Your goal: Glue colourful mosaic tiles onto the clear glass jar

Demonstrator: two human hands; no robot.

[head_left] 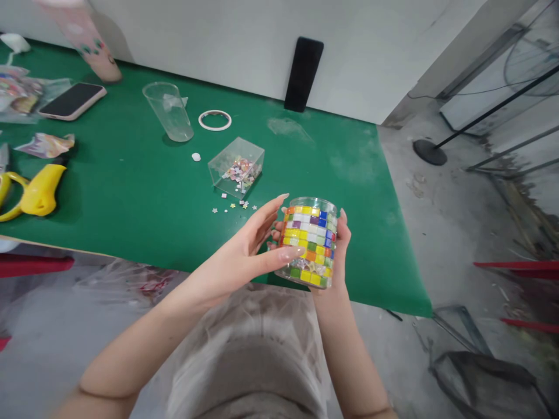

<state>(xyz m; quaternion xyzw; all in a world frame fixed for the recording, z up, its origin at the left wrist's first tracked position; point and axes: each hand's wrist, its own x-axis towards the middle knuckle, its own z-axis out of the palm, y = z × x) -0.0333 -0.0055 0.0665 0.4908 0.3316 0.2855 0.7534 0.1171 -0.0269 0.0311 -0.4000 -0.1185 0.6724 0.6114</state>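
Observation:
Between my two hands is a clear cup [312, 238] covered in rows of small coloured mosaic tiles, tilted a little above the table's near edge. My left hand [253, 244] grips its left side, thumb across the front and fingers behind. Around the right side and underneath wraps my right hand [340, 250], its fingers partly hidden by the cup. Near the bottom, one row shows small pale pieces instead of square tiles. Beyond my left hand sits a clear plastic box [218, 170] with tiny star-shaped and other pieces [241, 170]; several loose pieces [233, 205] lie before it.
On the green table [144, 192] stand a clear tumbler [170, 116], a roll of tape [215, 120] and a pink patterned bottle [89, 43]. A phone [73, 101], plastic bags [21, 93] and a yellow-handled tool [41, 189] lie left. A black slab [304, 74] leans against the wall.

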